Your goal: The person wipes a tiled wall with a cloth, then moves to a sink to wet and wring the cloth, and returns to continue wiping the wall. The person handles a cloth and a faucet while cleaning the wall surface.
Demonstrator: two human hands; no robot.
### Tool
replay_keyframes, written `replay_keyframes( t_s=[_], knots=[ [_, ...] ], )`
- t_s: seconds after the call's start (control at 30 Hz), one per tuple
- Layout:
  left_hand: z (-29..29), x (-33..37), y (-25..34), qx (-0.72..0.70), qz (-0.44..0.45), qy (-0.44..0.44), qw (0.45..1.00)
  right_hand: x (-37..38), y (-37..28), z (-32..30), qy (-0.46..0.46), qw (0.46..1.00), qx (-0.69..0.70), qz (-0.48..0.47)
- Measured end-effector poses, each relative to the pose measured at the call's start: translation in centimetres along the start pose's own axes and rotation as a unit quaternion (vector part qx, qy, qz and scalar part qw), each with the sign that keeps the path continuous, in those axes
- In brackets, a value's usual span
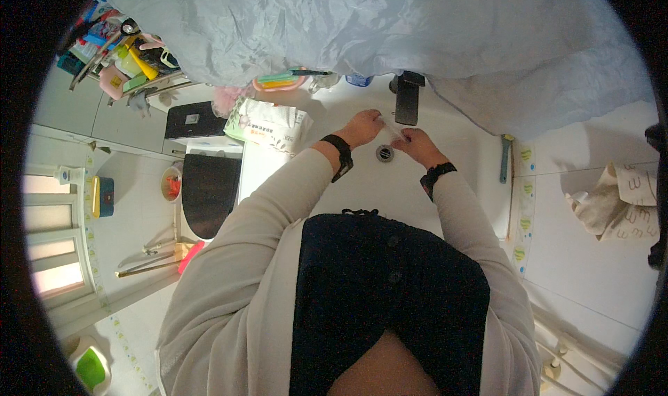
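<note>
Over the white sink (355, 187) both of my hands reach forward, left of the black faucet (407, 104). Stretched between them is a thin, whitish, partly see-through strip (392, 127), too small and pale to name. My left hand (364, 127) pinches its far left end with closed fingers. The near right end is in the closed fingers of my right hand (422, 148). Just below the strip lies the round metal drain (384, 153). Dark bands circle both my wrists.
A white pack of wipes or tissues (271, 126) lies at the sink's left edge. Behind stand a soap dish (280, 83) and a blue-labelled jar (359, 80). Greyish cloth (390, 27) hangs across the far side. A teal-handled tool (505, 159) rests at the right rim.
</note>
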State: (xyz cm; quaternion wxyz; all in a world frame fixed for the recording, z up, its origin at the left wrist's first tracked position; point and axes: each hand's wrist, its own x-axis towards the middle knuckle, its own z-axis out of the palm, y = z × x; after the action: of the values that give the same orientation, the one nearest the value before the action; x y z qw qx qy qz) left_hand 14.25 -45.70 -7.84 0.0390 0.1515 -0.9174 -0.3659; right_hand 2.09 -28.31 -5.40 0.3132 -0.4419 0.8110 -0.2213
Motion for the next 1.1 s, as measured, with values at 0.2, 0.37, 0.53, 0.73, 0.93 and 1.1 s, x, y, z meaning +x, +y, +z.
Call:
replay_keyframes(
  t_s=[0.2, 0.37, 0.53, 0.73, 0.93, 1.1],
  knots=[
    [3.3, 1.2, -3.2, -0.077, -0.086, 0.11, 0.987, 0.5, 2.5, 1.1, 0.024, 0.998, -0.049, 0.01],
    [3.1, 0.7, -4.7, 0.075, 0.007, 0.103, 0.992, 1.2, 4.4, 1.5, 0.04, 0.995, 0.037, 0.087],
    [0.7, -0.8, -0.6, -0.14, -0.155, 0.064, 0.976, 0.4, 3.0, 1.6, 0.111, 0.792, 0.591, 0.106],
    [-0.5, -1.6, 3.6, -0.429, -0.206, 0.013, 0.879, 0.9, -0.6, 2.6, 0.108, 0.964, 0.238, -0.054],
    [-0.1, -1.3, 4.3, -0.401, -0.158, 0.0, 0.902, 1.8, 1.0, 3.6, -0.057, 0.997, -0.011, 0.047],
    [-0.6, -1.5, 5.0, -0.43, -0.184, 0.0, 0.884, 1.9, 2.7, 4.3, -0.051, 0.972, -0.22, 0.067]
  ],
)
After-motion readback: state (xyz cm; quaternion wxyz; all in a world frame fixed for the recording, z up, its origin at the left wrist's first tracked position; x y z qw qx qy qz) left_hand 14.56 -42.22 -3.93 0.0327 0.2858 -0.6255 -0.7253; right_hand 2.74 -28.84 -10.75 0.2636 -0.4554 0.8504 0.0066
